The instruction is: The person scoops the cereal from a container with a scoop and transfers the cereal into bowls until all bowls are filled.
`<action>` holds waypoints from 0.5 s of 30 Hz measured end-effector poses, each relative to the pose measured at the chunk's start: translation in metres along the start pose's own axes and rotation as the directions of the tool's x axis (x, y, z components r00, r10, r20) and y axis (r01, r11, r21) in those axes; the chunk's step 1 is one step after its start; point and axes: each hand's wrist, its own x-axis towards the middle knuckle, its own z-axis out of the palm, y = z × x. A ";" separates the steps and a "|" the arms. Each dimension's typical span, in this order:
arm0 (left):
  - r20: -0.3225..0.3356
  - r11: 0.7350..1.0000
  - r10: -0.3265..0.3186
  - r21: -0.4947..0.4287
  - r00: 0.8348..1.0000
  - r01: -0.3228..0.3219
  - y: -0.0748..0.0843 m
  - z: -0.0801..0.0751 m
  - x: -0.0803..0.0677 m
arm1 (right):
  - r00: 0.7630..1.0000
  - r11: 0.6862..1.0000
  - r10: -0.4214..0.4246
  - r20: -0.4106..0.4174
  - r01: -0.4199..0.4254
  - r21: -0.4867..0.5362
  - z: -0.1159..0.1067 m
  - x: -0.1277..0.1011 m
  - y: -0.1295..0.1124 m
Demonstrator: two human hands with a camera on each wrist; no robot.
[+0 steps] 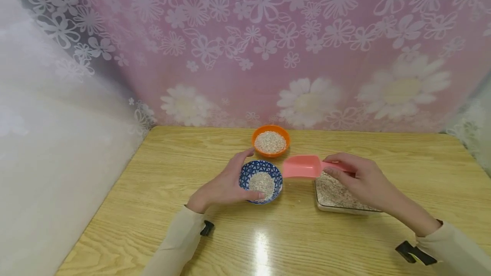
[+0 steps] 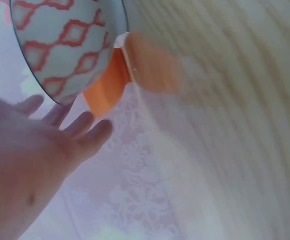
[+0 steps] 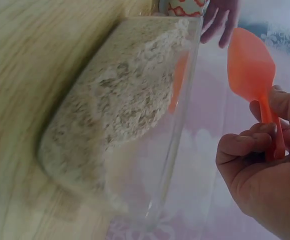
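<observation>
A patterned bowl [image 1: 278,181], blue and white inside, holds pale flakes. Its outer wall shows a red lattice on white in the left wrist view. The left hand [image 1: 226,184] spans it, thumb over the near rim and spread fingers by the far side; in the left wrist view the fingers [image 2: 92,137] are loosely extended beside the wall. The right hand [image 1: 362,178] grips a pink scoop [image 1: 303,167] by its handle. The scoop's bowl looks bare and points at the patterned bowl. Below that hand, a clear rectangular container [image 1: 341,210] holds brownish flakes.
Behind the patterned bowl stands an orange bowl [image 1: 287,135] of pale flakes. All sit on a wood-grain table [image 1: 153,208]. A pink floral curtain [image 1: 238,67] rises along the table's back edge, and a pale cloth [image 1: 57,139] hangs at the left.
</observation>
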 end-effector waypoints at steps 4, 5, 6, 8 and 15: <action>-0.081 0.999 0.038 -0.002 0.996 -0.038 0.010 0.002 0.001 | 0.998 0.998 0.062 -0.013 -0.062 -0.004 -0.009 -0.011 0.007; -0.092 0.999 0.046 -0.007 0.995 -0.047 0.013 0.003 0.002 | 0.997 0.997 0.074 -0.015 -0.074 -0.006 -0.012 -0.013 0.008; -0.099 0.998 0.058 -0.012 0.993 -0.059 0.015 0.004 0.002 | 0.996 0.996 0.089 -0.015 -0.089 -0.007 -0.015 -0.015 0.009; -0.099 0.997 0.074 -0.019 0.992 -0.076 0.021 0.006 0.003 | 0.994 0.994 0.112 -0.019 -0.112 -0.012 -0.021 -0.020 0.012; -0.065 0.993 0.118 0.018 0.991 -0.117 0.034 0.016 0.007 | 0.991 0.990 0.129 -0.044 -0.131 -0.045 -0.039 -0.035 0.026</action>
